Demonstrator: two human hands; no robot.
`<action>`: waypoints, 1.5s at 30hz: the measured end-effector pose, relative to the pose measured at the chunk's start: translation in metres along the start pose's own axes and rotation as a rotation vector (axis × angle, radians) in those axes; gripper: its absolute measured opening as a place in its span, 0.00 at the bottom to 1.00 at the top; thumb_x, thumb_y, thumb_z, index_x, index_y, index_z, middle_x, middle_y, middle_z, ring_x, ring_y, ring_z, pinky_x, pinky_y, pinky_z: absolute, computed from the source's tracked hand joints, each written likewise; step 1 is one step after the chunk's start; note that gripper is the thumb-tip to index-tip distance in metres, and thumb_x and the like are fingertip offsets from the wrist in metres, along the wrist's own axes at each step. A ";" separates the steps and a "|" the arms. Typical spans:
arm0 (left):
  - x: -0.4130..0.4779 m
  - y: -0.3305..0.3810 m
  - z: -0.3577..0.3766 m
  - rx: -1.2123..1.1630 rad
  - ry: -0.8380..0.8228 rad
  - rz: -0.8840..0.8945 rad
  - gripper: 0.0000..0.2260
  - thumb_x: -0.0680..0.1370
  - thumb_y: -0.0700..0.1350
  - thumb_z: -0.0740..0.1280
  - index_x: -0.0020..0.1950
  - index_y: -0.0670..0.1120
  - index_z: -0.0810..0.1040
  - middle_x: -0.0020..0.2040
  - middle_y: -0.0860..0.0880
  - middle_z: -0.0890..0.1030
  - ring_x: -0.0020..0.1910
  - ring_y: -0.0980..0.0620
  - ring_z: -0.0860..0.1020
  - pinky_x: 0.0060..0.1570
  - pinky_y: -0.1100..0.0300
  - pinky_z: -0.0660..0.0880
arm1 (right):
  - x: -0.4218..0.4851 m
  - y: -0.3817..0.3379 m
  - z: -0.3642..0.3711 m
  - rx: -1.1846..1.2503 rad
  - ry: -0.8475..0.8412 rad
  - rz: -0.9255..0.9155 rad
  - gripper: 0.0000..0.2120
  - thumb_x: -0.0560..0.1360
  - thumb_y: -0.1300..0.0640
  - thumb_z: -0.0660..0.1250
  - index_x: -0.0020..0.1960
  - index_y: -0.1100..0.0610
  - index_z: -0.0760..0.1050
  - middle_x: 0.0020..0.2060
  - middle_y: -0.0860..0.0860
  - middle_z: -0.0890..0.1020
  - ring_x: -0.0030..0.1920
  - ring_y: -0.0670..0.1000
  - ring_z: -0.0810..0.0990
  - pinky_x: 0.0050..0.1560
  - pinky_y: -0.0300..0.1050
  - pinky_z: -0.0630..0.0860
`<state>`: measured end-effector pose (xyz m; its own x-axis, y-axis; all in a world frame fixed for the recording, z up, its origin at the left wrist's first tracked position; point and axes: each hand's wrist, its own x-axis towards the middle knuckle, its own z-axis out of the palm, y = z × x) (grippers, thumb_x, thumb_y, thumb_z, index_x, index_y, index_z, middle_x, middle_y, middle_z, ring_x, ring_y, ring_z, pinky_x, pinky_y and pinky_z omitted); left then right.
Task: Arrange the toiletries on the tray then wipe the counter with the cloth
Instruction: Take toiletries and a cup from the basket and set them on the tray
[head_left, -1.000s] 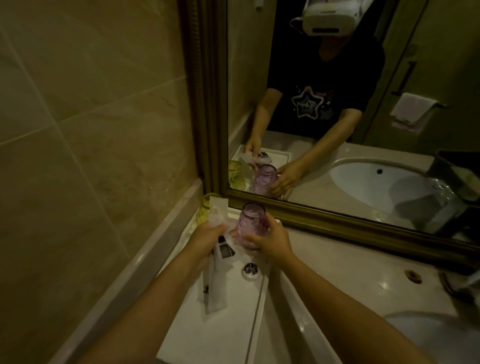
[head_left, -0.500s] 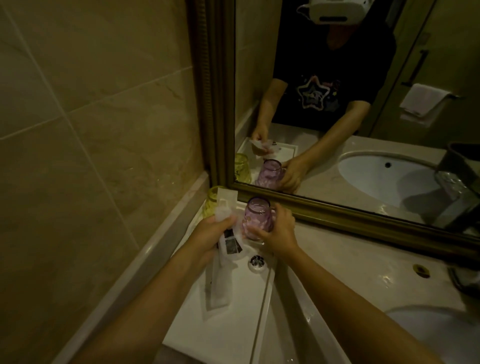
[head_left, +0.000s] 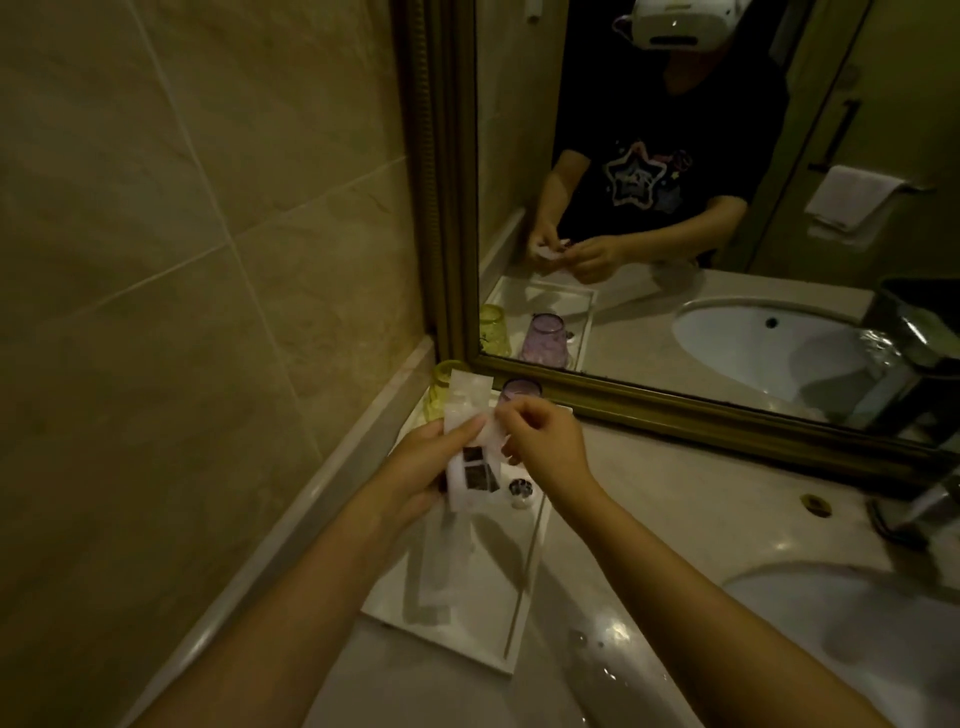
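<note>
A white tray (head_left: 462, 618) lies on the counter against the left wall. At its far end stand a yellow glass (head_left: 439, 395) and a purple glass (head_left: 519, 391). My left hand (head_left: 431, 467) grips several white toiletry packets (head_left: 470, 441) above the tray; one has a dark label. My right hand (head_left: 540, 441) pinches the edge of one packet at its middle. A long clear-wrapped packet (head_left: 447, 561) lies flat on the tray below my hands. A small round cap-like item (head_left: 521, 491) sits near the tray's right rim.
The beige counter (head_left: 675, 499) runs right to a white sink basin (head_left: 857, 639) with a chrome faucet (head_left: 914, 514). A gold-framed mirror (head_left: 675, 405) backs the counter. The tiled wall (head_left: 182, 260) closes the left side. Water drops lie on the counter in front.
My right hand has let go of the purple glass, which now stands on the tray's far end, and has moved over to pinch the packets in my left hand.
</note>
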<state>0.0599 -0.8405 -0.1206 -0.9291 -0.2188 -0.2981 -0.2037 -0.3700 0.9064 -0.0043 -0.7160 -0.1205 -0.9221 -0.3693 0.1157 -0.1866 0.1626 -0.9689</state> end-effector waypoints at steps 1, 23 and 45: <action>-0.006 0.000 -0.001 0.045 -0.026 -0.036 0.12 0.72 0.46 0.69 0.55 0.46 0.79 0.46 0.44 0.85 0.43 0.48 0.83 0.36 0.56 0.79 | -0.002 -0.001 -0.002 0.021 0.026 0.052 0.08 0.76 0.61 0.63 0.42 0.60 0.80 0.30 0.50 0.78 0.28 0.48 0.77 0.27 0.37 0.75; -0.042 -0.048 -0.029 0.371 0.144 -0.365 0.07 0.75 0.33 0.58 0.50 0.37 0.73 0.34 0.43 0.76 0.29 0.49 0.75 0.28 0.59 0.76 | -0.052 0.089 -0.001 -0.469 -0.009 0.237 0.06 0.74 0.56 0.67 0.48 0.58 0.79 0.48 0.56 0.81 0.47 0.54 0.80 0.53 0.52 0.78; -0.049 -0.064 -0.027 0.448 0.121 -0.181 0.29 0.72 0.33 0.68 0.70 0.48 0.62 0.46 0.49 0.77 0.43 0.54 0.77 0.32 0.64 0.75 | -0.005 0.040 0.009 0.079 -0.006 0.304 0.04 0.75 0.63 0.65 0.42 0.62 0.77 0.32 0.52 0.77 0.30 0.47 0.72 0.30 0.39 0.71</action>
<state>0.1270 -0.8301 -0.1719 -0.8295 -0.3003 -0.4709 -0.4956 0.0071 0.8685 -0.0046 -0.7157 -0.1620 -0.9296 -0.3197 -0.1834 0.1249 0.1949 -0.9728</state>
